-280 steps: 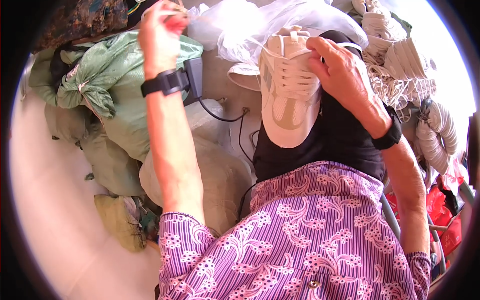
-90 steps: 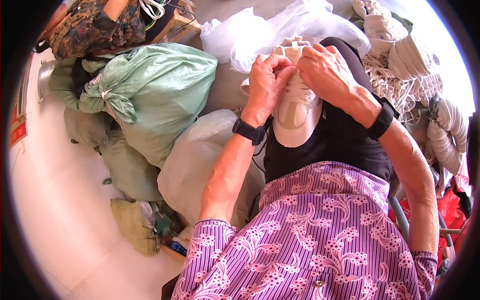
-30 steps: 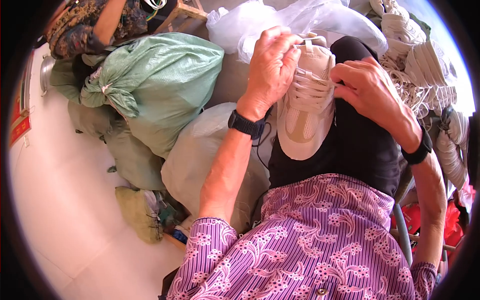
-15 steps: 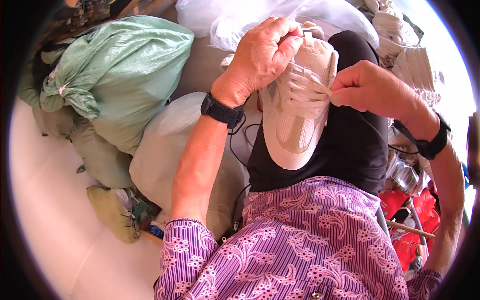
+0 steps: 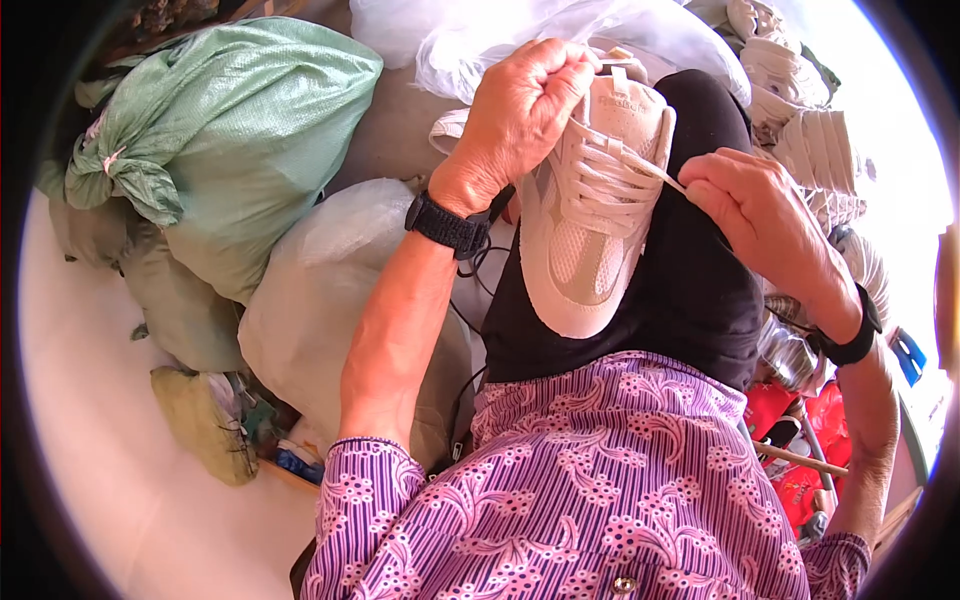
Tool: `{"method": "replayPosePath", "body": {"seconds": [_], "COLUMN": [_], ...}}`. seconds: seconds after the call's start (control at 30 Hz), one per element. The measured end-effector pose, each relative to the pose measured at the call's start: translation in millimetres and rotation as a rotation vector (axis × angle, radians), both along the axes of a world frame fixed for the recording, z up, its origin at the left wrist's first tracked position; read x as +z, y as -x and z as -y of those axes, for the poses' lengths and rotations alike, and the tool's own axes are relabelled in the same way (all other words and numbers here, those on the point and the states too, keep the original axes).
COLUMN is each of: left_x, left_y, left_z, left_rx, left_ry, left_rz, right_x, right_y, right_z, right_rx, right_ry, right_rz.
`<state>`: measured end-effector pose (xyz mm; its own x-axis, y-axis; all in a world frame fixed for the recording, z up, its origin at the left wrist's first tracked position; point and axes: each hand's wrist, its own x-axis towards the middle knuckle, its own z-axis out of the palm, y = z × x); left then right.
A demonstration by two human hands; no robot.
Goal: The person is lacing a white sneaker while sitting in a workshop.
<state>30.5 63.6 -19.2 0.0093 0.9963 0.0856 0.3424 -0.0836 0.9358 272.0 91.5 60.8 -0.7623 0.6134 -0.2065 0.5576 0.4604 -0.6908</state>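
A white and beige sneaker [image 5: 590,235] rests on my black-trousered lap, its toe pointing toward me. White shoelace [image 5: 610,185] criss-crosses the eyelets up to the tongue. My left hand [image 5: 525,115] is closed at the upper left of the shoe, pinching a lace end by the tongue. On the other side my right hand [image 5: 745,210] grips a length of the same lace, which runs taut from the upper eyelets to its fingertips. That hand is a little apart from the shoe.
A knotted green sack [image 5: 260,130] and a pale plastic bag [image 5: 345,290] stand to the left. Clear plastic [image 5: 570,30] lies beyond the shoe. Stacked pale shoes [image 5: 815,150] are at the far right. Red packaging [image 5: 800,490] and a wooden stick [image 5: 805,458] sit beside my right arm.
My right hand has moved a little right, away from the shoe, drawing the lace out longer. My left hand stays near the tongue with its grip unchanged.
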Motion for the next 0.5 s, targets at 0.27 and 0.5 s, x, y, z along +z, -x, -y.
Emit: {"method": "replayPosePath", "body": {"seconds": [0.27, 0.5], "left_x": [-15, -11], "left_y": [12, 21], "left_z": [14, 3], "left_rx": [0.214, 0.241], "left_ry": [0.222, 0.494], "left_rz": [-0.059, 0.115], "right_x": [5, -2], "right_y": [16, -20], "right_z": [-2, -2], "right_rx": [-0.03, -0.086], "right_ry": [0.216, -0.09], "right_rz": [0.174, 0.049]}}
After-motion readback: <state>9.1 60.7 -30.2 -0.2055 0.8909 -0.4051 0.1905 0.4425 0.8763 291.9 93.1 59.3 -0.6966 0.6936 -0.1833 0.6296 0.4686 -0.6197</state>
